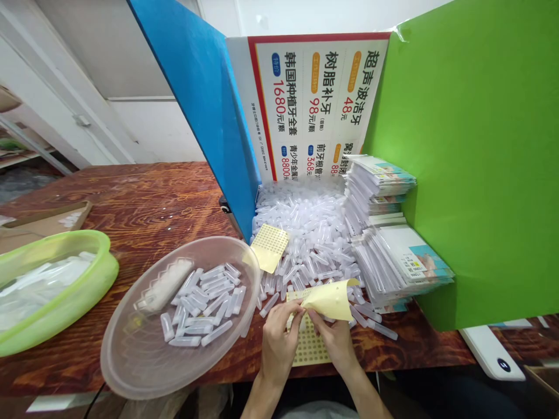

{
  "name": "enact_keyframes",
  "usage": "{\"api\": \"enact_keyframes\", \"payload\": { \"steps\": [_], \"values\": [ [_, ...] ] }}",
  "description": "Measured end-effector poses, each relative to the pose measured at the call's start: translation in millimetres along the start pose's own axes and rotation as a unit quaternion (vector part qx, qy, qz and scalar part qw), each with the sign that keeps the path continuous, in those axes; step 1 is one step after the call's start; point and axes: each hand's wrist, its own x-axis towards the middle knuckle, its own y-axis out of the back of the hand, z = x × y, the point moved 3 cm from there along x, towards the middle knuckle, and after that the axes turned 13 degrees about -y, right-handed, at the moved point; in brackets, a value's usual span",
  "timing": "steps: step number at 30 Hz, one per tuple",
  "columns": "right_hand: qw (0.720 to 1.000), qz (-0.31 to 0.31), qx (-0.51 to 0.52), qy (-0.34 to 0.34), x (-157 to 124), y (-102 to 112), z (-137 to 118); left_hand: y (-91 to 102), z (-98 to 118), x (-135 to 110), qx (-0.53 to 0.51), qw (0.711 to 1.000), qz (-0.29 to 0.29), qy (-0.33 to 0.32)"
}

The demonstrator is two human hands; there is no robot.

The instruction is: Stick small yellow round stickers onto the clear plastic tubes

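A yellow sheet of small round stickers [311, 348] lies at the near edge of the table, its upper part curled over toward me. My left hand [278, 334] is shut in a pinch at the sheet's fold, thumb against forefinger. Close beside it, my right hand [335, 340] pinches the same sheet from the right; the fingertips of both hands nearly meet. Whether a sticker or a tube is between the fingertips is too small to make out. Just beyond the hands spreads a heap of clear plastic tubes [312, 233], with a second yellow sticker sheet [269, 247] lying on its left side.
Left of my hands stands a translucent oval basin [131, 343] holding several capped tubes and a white packet. A green basin [105, 256] is farther left. Stacks of printed cards [393, 256] lean by the green panel [476, 163]. A blue panel [205, 105] borders the heap's left.
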Motion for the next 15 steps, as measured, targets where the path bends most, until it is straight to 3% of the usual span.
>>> {"api": "enact_keyframes", "payload": {
  "steps": [9,15],
  "values": [
    [0.997,-0.028,-0.045,0.057,5,1,14,-1.3,-7,-5,-0.012,0.999,-0.012,0.030],
    [0.994,-0.011,-0.089,0.068,6,0,19,-1.4,-6,-4,-0.015,0.998,-0.039,0.042]
  ]
}}
